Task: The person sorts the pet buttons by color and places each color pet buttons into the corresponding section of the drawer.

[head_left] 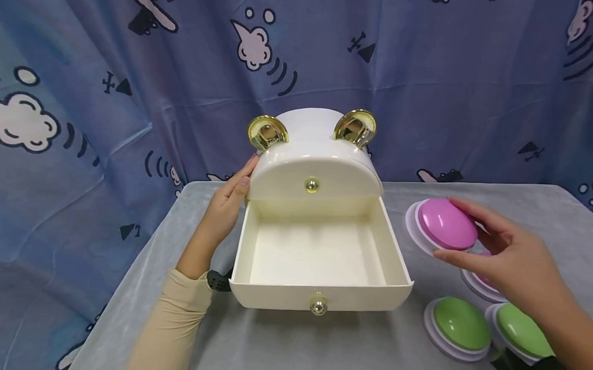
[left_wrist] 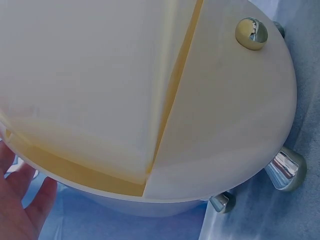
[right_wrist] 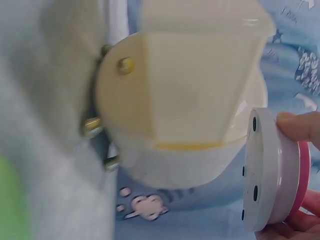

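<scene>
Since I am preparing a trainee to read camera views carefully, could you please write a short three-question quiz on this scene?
1. In the head view, how many round, green-domed discs with pale bases lie on the grey table?

2. True or false: the cream-white rectangular drawer is pushed fully into the glossy white, dome-topped cabinet.

3. What does the right hand hold?
A) A green-domed disc
B) A glossy pink-domed round disc with a white base
C) A shiny gold knob

Key: 1. Two. 2. False; it stands pulled open. 3. B.
</scene>
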Demonstrator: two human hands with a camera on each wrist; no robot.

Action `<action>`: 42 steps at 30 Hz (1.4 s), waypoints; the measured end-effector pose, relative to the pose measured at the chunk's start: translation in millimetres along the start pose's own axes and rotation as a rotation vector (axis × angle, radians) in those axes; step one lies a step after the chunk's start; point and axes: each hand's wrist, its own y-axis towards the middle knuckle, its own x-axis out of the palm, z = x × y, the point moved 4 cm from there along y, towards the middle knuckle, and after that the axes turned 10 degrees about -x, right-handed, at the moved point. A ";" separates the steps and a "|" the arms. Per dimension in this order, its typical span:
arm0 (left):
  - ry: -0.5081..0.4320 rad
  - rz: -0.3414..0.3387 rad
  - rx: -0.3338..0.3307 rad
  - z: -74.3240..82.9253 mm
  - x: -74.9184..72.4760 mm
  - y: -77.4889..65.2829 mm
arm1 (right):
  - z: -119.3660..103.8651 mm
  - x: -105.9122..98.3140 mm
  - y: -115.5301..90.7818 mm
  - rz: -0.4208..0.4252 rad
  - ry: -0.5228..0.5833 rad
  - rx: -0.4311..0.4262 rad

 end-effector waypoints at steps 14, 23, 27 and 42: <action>0.001 -0.001 0.018 -0.4 -1.4 0.0 | -70.3 27.8 24.1 -0.134 0.263 -0.140; 0.004 0.005 0.017 -1.3 -2.2 1.0 | -116.3 59.4 32.0 -0.321 0.383 -0.078; -0.001 0.014 0.026 0.8 -1.0 1.1 | -128.6 73.9 34.2 -0.379 0.461 -0.070; -0.007 0.032 0.028 1.0 -1.0 1.4 | -149.9 120.8 41.5 -0.518 0.532 -0.032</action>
